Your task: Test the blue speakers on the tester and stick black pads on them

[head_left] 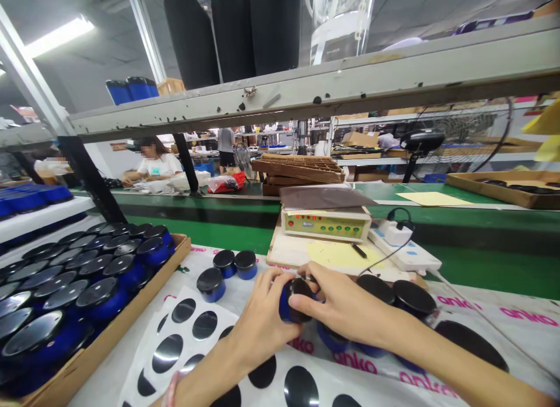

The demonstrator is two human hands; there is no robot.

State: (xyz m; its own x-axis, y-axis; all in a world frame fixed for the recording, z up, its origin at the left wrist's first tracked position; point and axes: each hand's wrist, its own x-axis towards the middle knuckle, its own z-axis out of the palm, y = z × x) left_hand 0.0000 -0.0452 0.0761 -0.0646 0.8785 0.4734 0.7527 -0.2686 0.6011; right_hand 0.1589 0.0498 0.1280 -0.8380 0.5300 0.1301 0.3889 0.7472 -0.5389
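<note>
Both bare hands are meeting over the pink-printed white covering (516,340) of the surface, holding a short cylindrical pot of blue and black (294,300) between them. The left hand (265,308) is curling its fingers round the pot's near-left side; the right hand (339,293) is closing its fingers over the top and right side, both grips being narrowed to the pot's width.

Taking the held pot as the clock's centre, three small blue pots with black tops (245,265) are standing at ten o'clock, and a cardboard tray of many glossy black-topped blue pots (186,249) is lying at nine. A translucent sheet bearing round black discs (205,325) is spreading from eight towards six. Two larger black-topped pots (414,298) are sitting at three.

At one o'clock a cream control box with a yellow-green panel (326,225) is showing red and green indicators; its small lettering is remaining too small to read. A black pen (359,251) is lying on yellow paper (330,254) before it, and a white power strip (406,252) is resting at two. The covering is repeatedly displaying the brand "anko" in pink letters.
</note>
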